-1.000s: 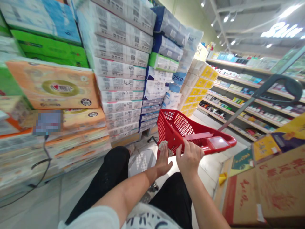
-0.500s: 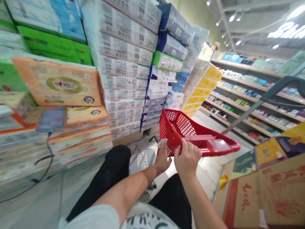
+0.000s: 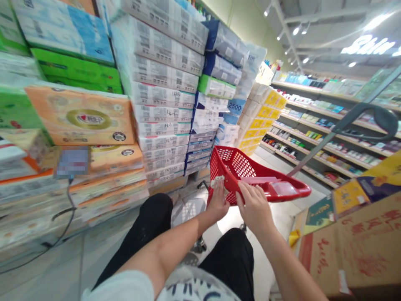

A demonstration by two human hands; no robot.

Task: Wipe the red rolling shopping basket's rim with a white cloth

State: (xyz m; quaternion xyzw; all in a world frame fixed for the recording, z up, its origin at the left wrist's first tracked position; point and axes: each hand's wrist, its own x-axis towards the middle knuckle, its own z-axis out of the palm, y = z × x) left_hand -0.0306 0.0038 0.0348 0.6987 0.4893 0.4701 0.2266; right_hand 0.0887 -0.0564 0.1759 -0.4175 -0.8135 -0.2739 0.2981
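Observation:
A red plastic shopping cart basket (image 3: 224, 165) with a lattice of holes stands in front of my knees, tilted in the view. My left hand (image 3: 218, 202) presses a crumpled white cloth (image 3: 217, 181) against the near end wall of the basket; the cloth is partly hidden under the fingers. My right hand (image 3: 254, 205) rests on the near rim, its fingers over the edge and its thumb on the outer side. A pale pink strip (image 3: 258, 180) lies along the basket's top beside the right hand.
Stacked tissue packs (image 3: 166, 96) rise ahead and to the left. A grey pole with a dark handle (image 3: 360, 119) slants up at the right, before stocked shelves (image 3: 326, 121). Cardboard boxes (image 3: 369, 246) stand at the lower right. A cable (image 3: 70, 221) hangs at the left.
The left hand and cloth have shifted slightly up and right along the basket wall. The right hand has slid a little right, its fingers straighter. The camera view has tilted slightly.

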